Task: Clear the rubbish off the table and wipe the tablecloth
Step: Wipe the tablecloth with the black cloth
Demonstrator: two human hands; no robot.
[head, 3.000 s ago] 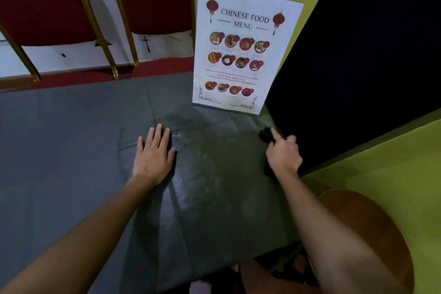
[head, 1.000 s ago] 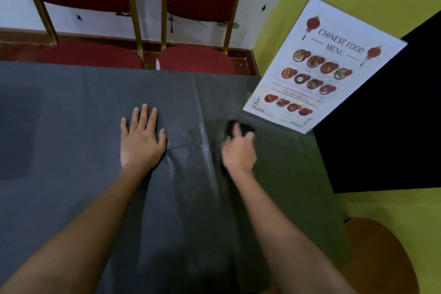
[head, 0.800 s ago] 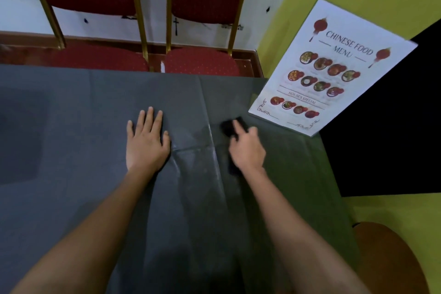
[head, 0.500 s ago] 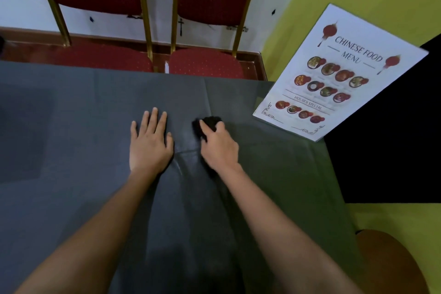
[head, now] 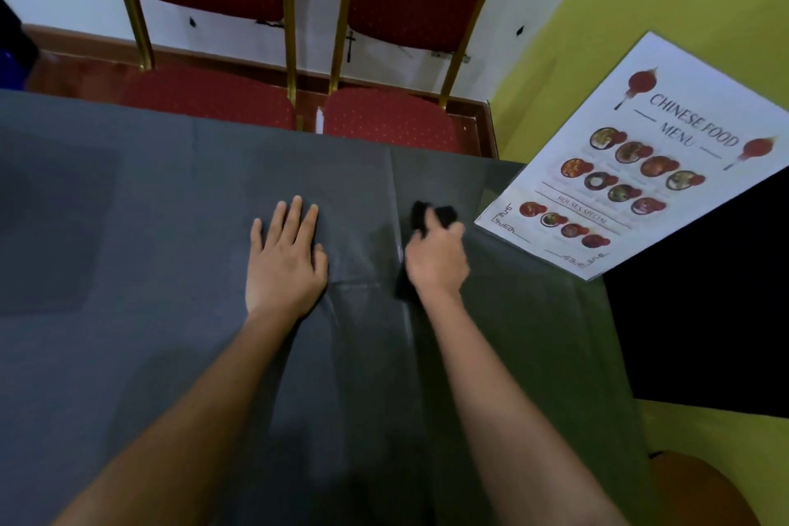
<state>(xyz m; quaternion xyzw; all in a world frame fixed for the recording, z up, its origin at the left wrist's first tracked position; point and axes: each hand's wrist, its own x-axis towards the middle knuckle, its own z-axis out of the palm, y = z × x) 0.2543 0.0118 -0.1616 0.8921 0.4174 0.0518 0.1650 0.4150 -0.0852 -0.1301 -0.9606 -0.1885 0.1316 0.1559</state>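
Black wiping cloth [head: 433,214] mid-frame, bunched, gripped by right hand [head: 436,258] on creased grey tablecloth [head: 128,226]. Left hand [head: 284,263] flat, fingers spread. Right of frame: glossy placard [head: 632,158], "CHINESE FOOD MENU". Red padded chairs [head: 393,115] up top.

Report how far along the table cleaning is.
Done: no rubbish shows on the tablecloth in view. In hand: the right hand grips a dark cloth, wiping beside the menu, while the left hand presses the tablecloth flat; a wet sheen lies between them. Left: probably the matte stretch on the left side.
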